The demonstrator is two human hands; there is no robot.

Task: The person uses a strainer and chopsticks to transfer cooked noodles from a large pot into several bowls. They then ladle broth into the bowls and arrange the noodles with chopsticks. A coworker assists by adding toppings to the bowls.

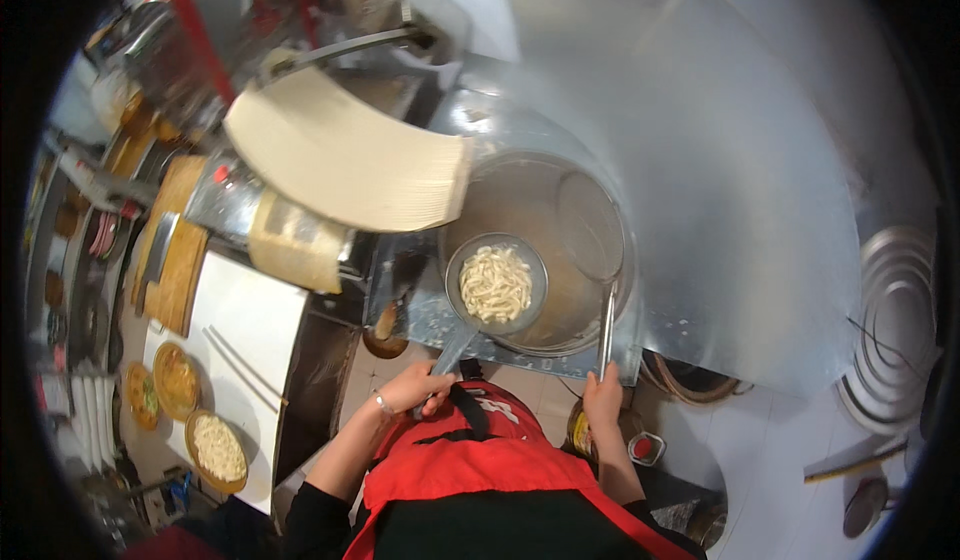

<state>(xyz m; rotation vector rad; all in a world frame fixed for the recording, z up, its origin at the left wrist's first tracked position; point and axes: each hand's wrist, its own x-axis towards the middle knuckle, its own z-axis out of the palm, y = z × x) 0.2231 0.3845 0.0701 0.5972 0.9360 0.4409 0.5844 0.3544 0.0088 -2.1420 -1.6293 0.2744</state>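
My left hand [420,389] is closed around the handle of a metal strainer [540,278], whose round basket holds thick pale noodles [496,284]. This basket is over the near left part of a large round pot [536,338] of cloudy brownish liquid. With my right hand [603,395] I grip the metal handle of a wire-mesh skimmer [592,226]. Its round mesh head lies over or in the right side of the pot; how deep cannot be told. The two tools are apart.
Left of me, a white board [247,297] bears long chopsticks [241,368] and a bowl of pale food [219,447]; other bowls of food [177,381] stand beside it. A knife [157,248] lies on a wooden cutting board [180,278]. A curved cream-coloured slab [345,162] juts towards the pot.
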